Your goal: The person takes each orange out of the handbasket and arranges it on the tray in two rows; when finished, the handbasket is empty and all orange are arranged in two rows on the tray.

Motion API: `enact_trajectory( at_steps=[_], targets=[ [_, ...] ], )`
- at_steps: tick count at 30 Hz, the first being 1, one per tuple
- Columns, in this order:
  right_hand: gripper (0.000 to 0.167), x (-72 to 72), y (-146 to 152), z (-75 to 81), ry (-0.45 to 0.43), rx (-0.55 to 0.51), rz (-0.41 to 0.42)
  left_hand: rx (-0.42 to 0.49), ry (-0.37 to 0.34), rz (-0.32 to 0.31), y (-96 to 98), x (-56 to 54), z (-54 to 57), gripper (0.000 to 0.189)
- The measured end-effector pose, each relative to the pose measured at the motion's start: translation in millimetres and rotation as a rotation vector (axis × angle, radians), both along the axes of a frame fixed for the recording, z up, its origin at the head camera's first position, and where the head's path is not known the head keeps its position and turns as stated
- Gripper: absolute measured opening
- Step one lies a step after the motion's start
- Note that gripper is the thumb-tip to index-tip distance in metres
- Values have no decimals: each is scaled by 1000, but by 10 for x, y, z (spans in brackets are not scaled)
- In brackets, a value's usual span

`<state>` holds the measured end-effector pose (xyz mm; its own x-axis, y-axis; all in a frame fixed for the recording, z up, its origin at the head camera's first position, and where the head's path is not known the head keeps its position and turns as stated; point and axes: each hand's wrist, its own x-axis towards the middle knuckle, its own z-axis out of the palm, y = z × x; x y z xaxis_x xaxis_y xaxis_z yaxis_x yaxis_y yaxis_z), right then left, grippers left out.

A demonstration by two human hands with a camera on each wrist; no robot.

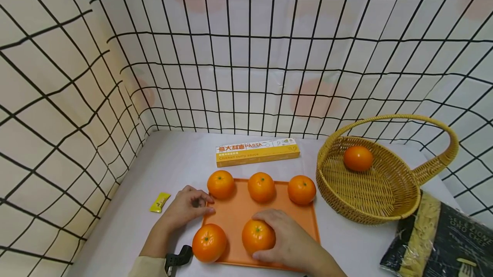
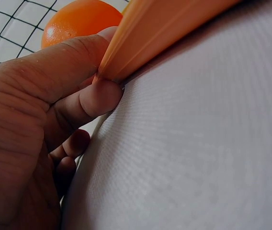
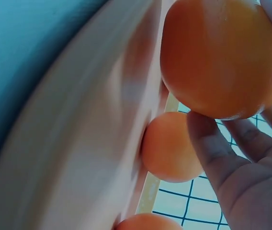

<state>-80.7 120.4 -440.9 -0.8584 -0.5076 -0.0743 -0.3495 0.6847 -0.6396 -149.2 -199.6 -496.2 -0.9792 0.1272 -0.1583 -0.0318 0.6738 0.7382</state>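
My left hand [image 1: 189,205] is at the left side of a flat orange tray [image 1: 231,212]. In the left wrist view its thumb and a finger [image 2: 100,98] pinch the tray's rim. Over the front middle of the tray, my right hand [image 1: 286,238] grips an orange [image 1: 258,235], thumb on the near side and fingers over the far side. The right wrist view shows this orange [image 3: 220,57] close up between the fingertips. Three more oranges line the tray's back edge: left [image 1: 221,184], middle [image 1: 261,187] and right [image 1: 301,189]. Another orange [image 1: 209,242] sits at the front left corner.
A wicker basket [image 1: 369,215] with a tall handle stands at the right, holding one glossy orange-red fruit [image 1: 358,158]. A pasta bag [image 1: 439,238] lies in front of it. Behind the tray is a pasta box [image 1: 258,152]. A yellow packet [image 1: 160,202] lies left. Black wire grid [image 1: 250,54] surrounds the table.
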Motion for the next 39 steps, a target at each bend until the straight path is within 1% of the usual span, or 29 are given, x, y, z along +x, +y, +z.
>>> enact_trajectory(
  at_steps=[5, 10, 17, 24, 32, 39],
  targets=[
    [66, 6, 1, -10, -3, -14, 27, -1, 0, -1, 4, -8, 3, 18],
    [66, 9, 4, -36, -3, -3, 60, -2, 7, -10, 4, -13, 3, 19],
    [67, -4, 17, -50, -72, -9, 102, 7, 8, -17, 2, -21, 4, 19],
    [65, -1, 41, -57, -111, -33, 155, 18, 15, -25, -4, -29, 7, 19],
    [65, 3, 42, -79, -107, -30, 166, 18, 14, -28, -15, -18, 0, 19],
    [67, 20, 18, -97, -73, -40, 168, 19, 6, -21, -18, -27, -24, 19]
  ],
)
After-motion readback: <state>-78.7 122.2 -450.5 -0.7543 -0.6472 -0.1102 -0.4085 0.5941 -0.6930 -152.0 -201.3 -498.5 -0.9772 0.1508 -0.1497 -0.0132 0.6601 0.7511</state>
